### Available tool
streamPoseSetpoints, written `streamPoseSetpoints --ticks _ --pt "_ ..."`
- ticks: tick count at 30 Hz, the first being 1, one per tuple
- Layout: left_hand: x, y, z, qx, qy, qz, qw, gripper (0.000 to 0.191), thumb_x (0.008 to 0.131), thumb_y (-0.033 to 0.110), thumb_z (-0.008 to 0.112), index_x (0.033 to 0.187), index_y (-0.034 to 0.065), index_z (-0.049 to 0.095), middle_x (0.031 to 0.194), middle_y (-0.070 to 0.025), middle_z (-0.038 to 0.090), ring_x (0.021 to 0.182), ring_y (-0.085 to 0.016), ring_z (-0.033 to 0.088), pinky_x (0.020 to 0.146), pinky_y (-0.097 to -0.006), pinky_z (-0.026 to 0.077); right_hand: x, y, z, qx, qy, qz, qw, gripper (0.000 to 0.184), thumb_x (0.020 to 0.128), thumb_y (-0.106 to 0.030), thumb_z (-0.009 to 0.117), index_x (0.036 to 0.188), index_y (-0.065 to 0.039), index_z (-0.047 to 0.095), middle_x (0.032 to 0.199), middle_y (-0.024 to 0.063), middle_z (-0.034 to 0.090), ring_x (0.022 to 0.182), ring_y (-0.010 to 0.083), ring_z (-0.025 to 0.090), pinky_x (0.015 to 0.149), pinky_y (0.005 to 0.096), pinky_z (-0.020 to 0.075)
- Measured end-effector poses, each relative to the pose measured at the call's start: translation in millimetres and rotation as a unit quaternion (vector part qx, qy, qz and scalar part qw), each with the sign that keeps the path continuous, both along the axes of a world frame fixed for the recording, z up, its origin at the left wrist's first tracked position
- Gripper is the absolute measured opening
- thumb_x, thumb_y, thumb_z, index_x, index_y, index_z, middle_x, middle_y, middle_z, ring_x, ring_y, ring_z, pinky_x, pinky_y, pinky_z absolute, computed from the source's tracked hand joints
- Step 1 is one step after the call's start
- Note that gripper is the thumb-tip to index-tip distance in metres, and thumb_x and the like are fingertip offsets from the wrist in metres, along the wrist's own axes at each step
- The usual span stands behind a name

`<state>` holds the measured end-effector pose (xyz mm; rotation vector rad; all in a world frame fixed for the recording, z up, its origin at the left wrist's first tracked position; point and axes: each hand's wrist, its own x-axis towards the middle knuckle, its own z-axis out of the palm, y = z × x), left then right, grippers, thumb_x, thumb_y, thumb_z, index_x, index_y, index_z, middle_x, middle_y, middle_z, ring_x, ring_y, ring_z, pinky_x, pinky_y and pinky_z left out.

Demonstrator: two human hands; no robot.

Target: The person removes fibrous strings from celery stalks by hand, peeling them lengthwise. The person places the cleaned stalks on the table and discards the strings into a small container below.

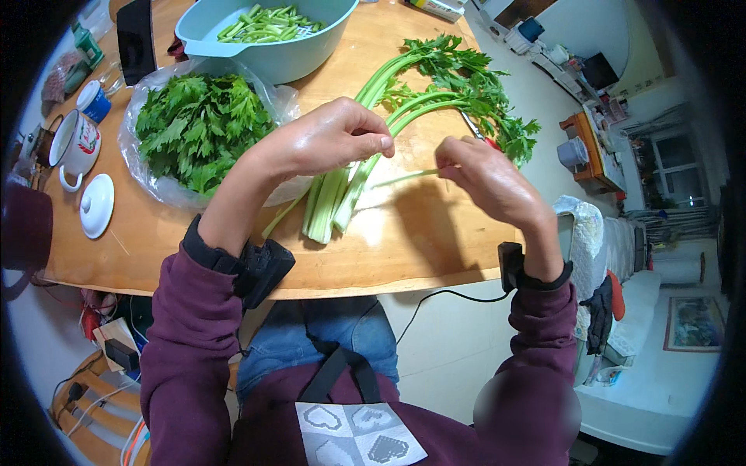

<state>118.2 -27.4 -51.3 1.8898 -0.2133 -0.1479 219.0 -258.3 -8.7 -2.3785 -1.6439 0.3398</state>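
Observation:
My right hand [486, 180] pinches a thin pale-green celery stalk [405, 177], which points left over the table. My left hand [338, 137] is bent above the thick celery stalks [326, 204], thumb tip against the fingers. Whether something small is between them is hidden. The thick stalks lie with their cut ends towards me and their leafy tops [466, 70] at the far right. Another thin stalk [285, 215] lies left of the cut ends. Plucked celery leaves [201, 128] fill a clear plastic bag [131, 160] left of my left hand.
A light-blue basin [315, 55] with cut celery pieces [268, 24] stands at the back. Scissors [492, 143] with a red handle lie partly under the leaves. An enamel mug [76, 145], its white lid [97, 205] and a blue tub [93, 102] stand left on the wooden table [373, 271].

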Motion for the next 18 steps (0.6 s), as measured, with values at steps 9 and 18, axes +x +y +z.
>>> streamPoseSetpoints --ticks 9,18 --pt "-2 -4 7 -0.087 0.018 0.021 0.996 0.027 0.091 0.028 0.062 0.093 0.0027 0.069 0.066 0.0070 0.050 0.055 -0.002 0.037 0.047 -0.0192 0.029 1 6 25 0.047 0.039 -0.098 0.993 0.004 0.091 -0.004 0.051 0.094 -0.001 0.050 0.073 0.0092 0.056 0.069 0.0191 0.058 0.063 0.0314 0.0466" --pt "-5 -4 11 -0.256 0.085 0.085 0.959 0.017 0.085 0.020 0.069 0.088 0.0035 0.065 0.068 0.0040 0.055 0.052 -0.001 0.040 0.045 -0.0171 0.028 -12 32 9 0.242 -0.222 0.046 0.943 0.027 0.080 -0.009 0.065 0.106 -0.010 0.066 0.090 0.0071 0.066 0.080 0.0233 0.063 0.072 0.0363 0.0492"
